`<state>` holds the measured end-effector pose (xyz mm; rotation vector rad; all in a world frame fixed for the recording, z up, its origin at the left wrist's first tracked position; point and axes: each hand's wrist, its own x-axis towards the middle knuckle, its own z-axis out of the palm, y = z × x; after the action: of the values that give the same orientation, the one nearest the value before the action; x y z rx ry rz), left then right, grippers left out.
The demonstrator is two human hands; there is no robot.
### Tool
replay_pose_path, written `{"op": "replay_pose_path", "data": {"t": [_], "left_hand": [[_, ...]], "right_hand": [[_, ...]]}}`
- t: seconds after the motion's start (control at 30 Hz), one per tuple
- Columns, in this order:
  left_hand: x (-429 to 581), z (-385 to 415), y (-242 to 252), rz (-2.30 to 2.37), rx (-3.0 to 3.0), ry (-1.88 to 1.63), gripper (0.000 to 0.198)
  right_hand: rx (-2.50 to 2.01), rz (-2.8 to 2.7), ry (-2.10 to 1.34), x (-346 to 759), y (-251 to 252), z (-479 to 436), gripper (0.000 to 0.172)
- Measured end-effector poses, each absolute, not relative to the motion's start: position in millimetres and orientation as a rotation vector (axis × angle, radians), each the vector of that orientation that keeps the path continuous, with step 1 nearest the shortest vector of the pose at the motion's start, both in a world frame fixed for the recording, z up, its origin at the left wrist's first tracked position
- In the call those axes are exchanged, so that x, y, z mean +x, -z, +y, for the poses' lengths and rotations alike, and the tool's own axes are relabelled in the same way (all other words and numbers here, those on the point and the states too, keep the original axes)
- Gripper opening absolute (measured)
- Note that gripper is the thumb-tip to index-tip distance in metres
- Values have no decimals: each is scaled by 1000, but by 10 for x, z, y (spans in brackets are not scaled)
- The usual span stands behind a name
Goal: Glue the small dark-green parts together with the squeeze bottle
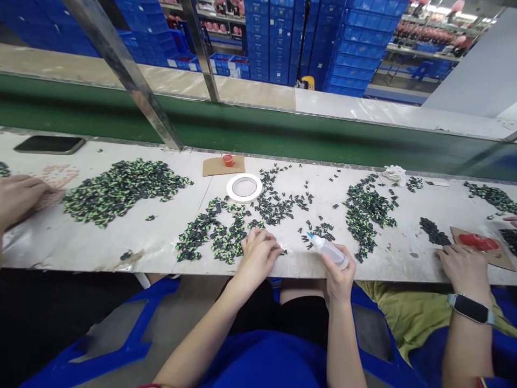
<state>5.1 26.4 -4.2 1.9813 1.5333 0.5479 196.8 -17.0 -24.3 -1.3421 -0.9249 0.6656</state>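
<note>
My left hand (260,252) rests low over the white tabletop, its fingers bent together at a small black-and-green part (284,252), which pokes out at the fingertips. A squeeze bottle (332,253), translucent with a blue nozzle, is gripped in my right hand (341,275). Its nozzle points up and left, close to some loose small black pieces (323,230). Left of my left hand lies a heap of black-and-green parts (224,237). Beyond my hands, small all-black pieces (277,207) are scattered beside a roll of white tape (244,188).
A red cap (228,160) sits on a piece of cardboard (210,167). More parts are heaped left (125,186) and right (365,210). Co-workers' hands are at the left (20,196) and right (464,267). A phone (50,144) lies far left; a green conveyor belt (250,121) runs behind.
</note>
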Motion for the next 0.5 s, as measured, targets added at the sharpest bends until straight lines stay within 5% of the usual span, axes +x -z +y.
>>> {"op": "replay_pose_path", "data": {"t": [0.5], "left_hand": [[63, 224, 89, 1433, 1859, -657, 17]], "right_hand": [[-1585, -949, -473, 1604, 125, -220, 34]]}}
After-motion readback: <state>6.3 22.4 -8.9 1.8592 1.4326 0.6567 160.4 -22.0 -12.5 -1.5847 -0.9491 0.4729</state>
